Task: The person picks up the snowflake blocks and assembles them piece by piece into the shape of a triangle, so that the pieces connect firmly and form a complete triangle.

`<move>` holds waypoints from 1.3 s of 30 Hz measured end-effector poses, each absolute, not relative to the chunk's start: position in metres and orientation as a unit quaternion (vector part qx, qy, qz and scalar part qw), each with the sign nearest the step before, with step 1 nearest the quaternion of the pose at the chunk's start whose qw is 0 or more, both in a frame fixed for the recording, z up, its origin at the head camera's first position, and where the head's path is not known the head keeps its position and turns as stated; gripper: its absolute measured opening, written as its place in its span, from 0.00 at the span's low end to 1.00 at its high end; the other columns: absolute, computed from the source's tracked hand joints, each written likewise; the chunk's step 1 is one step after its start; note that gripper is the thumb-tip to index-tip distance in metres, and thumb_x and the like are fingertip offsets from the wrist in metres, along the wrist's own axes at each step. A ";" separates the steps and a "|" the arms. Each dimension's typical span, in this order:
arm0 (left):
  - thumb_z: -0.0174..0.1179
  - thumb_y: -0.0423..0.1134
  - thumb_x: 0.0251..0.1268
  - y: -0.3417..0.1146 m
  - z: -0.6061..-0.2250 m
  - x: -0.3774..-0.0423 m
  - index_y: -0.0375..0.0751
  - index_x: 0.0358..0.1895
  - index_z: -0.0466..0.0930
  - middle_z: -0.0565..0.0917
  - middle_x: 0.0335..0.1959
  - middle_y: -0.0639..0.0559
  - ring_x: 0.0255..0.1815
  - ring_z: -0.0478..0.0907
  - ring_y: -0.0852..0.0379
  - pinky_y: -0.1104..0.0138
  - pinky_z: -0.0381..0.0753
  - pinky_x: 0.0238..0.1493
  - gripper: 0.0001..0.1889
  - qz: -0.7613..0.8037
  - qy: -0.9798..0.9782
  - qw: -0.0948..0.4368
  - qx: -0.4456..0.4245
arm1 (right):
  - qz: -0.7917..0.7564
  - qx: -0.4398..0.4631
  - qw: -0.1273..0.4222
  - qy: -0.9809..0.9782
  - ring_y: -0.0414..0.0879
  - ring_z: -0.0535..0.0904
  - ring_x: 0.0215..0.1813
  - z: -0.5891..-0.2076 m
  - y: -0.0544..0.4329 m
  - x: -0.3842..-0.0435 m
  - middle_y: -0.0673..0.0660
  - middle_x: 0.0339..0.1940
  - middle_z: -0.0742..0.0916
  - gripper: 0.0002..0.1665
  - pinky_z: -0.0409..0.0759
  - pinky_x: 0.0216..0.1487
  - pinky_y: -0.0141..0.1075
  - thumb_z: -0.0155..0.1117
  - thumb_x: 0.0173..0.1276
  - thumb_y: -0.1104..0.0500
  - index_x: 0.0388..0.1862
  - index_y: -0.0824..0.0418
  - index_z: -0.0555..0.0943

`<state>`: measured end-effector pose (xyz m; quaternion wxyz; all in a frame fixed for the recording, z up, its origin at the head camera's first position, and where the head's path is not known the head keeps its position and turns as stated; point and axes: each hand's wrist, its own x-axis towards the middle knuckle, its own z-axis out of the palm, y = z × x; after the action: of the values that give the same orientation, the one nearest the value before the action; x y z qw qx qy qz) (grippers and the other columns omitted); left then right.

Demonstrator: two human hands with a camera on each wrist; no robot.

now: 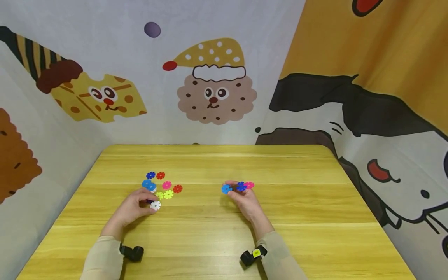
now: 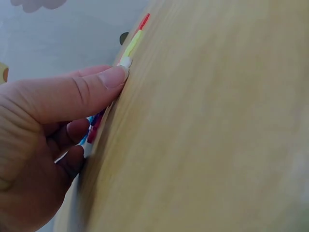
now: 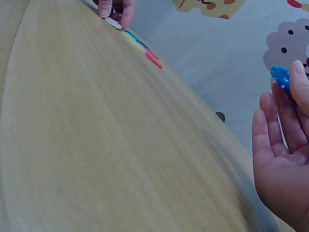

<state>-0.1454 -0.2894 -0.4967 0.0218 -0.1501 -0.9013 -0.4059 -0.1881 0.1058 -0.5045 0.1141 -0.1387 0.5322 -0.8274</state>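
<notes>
My left hand (image 1: 132, 208) is at the left side of the table, pinching a white flower-shaped plastic disc (image 1: 155, 205) between thumb and fingers. The same white disc (image 3: 113, 22) shows at those fingertips in the right wrist view. A dark disc lies partly hidden under the hand. My right hand (image 1: 249, 204) is raised right of the table's middle and holds a light blue disc (image 1: 226, 189) by thumb and finger. A dark blue disc (image 1: 241, 186) and a pink disc (image 1: 249, 185) show beside it, overlapping each other. In the right wrist view the other fingers (image 3: 263, 130) are loosely bent.
Around the left hand lie several more flower discs: yellow (image 1: 168, 194), red (image 1: 177, 188), pink (image 1: 167, 185), light blue (image 1: 148, 184) and dark blue (image 1: 151, 175). The wooden table (image 1: 196, 249) ends at a cartoon-printed cloth (image 1: 157, 132) behind it.
</notes>
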 end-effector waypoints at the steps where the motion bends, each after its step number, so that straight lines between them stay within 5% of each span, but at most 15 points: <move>1: 0.76 0.28 0.48 -0.289 -0.497 -0.145 0.40 0.42 0.87 0.78 0.42 0.50 0.42 0.74 0.53 0.67 0.78 0.43 0.15 -0.405 -0.901 0.022 -0.151 | -0.827 -0.137 0.113 0.533 0.46 0.80 0.57 -0.504 0.106 -0.188 0.55 0.52 0.86 0.22 0.75 0.61 0.35 0.56 0.71 0.76 0.47 0.52 0.86; 14: 0.72 0.27 0.55 -0.288 -0.500 -0.142 0.38 0.41 0.84 0.78 0.33 0.48 0.34 0.71 0.56 0.68 0.73 0.35 0.11 -0.491 -0.866 0.010 -0.098 | -0.829 -0.120 0.114 0.535 0.47 0.79 0.59 -0.502 0.106 -0.187 0.62 0.56 0.84 0.21 0.75 0.61 0.36 0.57 0.70 0.75 0.46 0.52 0.86; 22: 0.69 0.30 0.60 -0.278 -0.489 -0.142 0.36 0.39 0.85 0.83 0.35 0.47 0.35 0.76 0.56 0.69 0.79 0.36 0.06 -0.506 -0.860 0.018 -0.058 | -0.830 -0.121 0.111 0.533 0.47 0.79 0.58 -0.503 0.106 -0.186 0.62 0.56 0.84 0.20 0.76 0.60 0.36 0.57 0.70 0.75 0.48 0.54 0.86; 30: 0.69 0.29 0.60 -0.240 -0.475 -0.148 0.36 0.40 0.85 0.84 0.33 0.47 0.30 0.77 0.58 0.68 0.79 0.28 0.06 -0.534 -0.838 0.015 -0.107 | -0.829 -0.132 0.114 0.532 0.46 0.80 0.58 -0.504 0.106 -0.186 0.54 0.52 0.86 0.21 0.76 0.59 0.34 0.58 0.71 0.74 0.47 0.51 0.86; 39: 0.70 0.30 0.60 -0.175 -0.463 -0.159 0.41 0.40 0.87 0.85 0.34 0.51 0.34 0.78 0.55 0.68 0.79 0.35 0.06 -0.539 -0.830 0.002 -0.143 | -0.827 -0.144 0.107 0.533 0.46 0.80 0.56 -0.505 0.103 -0.185 0.53 0.50 0.87 0.19 0.76 0.60 0.35 0.58 0.70 0.75 0.49 0.55 0.85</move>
<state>-0.1587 -0.1754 -0.4631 0.0024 -0.1428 -0.8300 -0.5392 -0.1846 0.1030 -0.5045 0.1073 -0.1444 0.5330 -0.8268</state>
